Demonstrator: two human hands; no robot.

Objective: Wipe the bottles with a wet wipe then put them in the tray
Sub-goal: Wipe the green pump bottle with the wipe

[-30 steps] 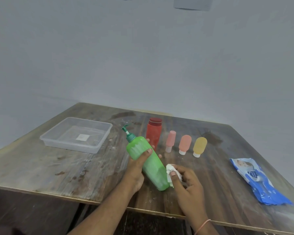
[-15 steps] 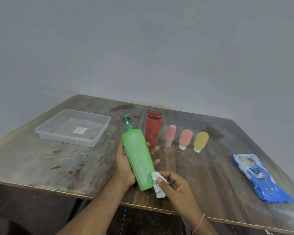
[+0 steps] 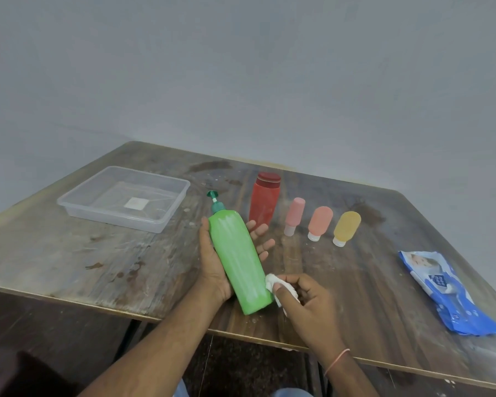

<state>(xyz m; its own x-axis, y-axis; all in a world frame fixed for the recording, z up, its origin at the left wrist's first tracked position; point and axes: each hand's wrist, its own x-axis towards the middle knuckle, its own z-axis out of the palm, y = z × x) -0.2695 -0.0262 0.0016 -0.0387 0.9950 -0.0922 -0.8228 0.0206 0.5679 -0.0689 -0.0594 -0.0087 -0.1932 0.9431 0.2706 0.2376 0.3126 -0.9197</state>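
Note:
My left hand (image 3: 212,262) cradles a green pump bottle (image 3: 238,259) from behind, tilted with its pump toward the far side. A crumpled white wet wipe (image 3: 275,285) is pinched in my right hand (image 3: 307,302) and pressed against the bottle's lower right side. Behind them stand a red bottle (image 3: 264,202), a pink tube (image 3: 294,214), a salmon tube (image 3: 320,222) and a yellow tube (image 3: 346,227), all cap-down except the red one. The clear plastic tray (image 3: 166,222) sits at the far left with nothing in it.
A blue wet-wipe pack (image 3: 441,290) lies near the table's right edge. The worn wooden table (image 3: 69,253) has its front edge just under my wrists. A plain grey wall rises behind the table.
The bottle has turned from leaning left to nearly end-on in my left hand. My right hand with the wipe slid along its lower part, staying near the base.

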